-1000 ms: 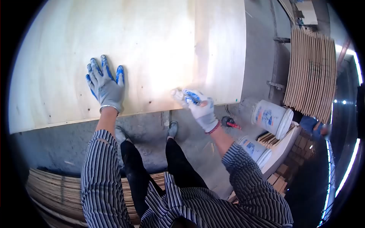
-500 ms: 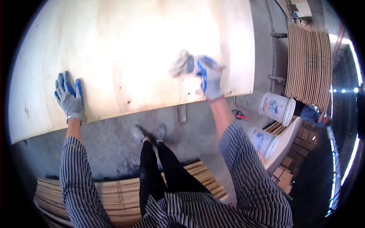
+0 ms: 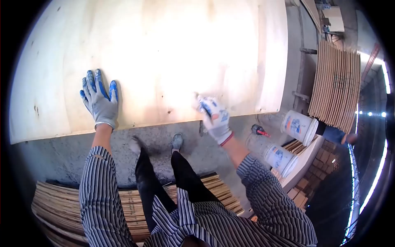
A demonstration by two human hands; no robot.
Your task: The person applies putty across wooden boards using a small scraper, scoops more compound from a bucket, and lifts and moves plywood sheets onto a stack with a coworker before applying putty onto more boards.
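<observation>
A large pale plywood sheet (image 3: 140,78) fills the upper view, with small dark knots near its front edge. My left hand (image 3: 100,99), in a grey glove with blue-coated fingers, lies flat on the sheet with its fingers spread. Over the sheet's front edge, my right hand (image 3: 214,117) is closed, in a white-grey glove with blue marks and a red cuff. A small pale, blurred bit shows past its fingertips; what it is I cannot make out.
Stacked boards (image 3: 135,206) lie behind my legs. To the right are a white bucket (image 3: 298,126), a second bucket (image 3: 280,158), a red-and-black tool (image 3: 260,131) on the floor and a leaning stack of sheets (image 3: 335,82). Another person's arm (image 3: 335,135) shows beyond.
My right hand has come back toward the sheet's front edge. The blurred greyish thing beside it no longer shows there. My left hand appears farther right, still flat; my feet have moved apart.
</observation>
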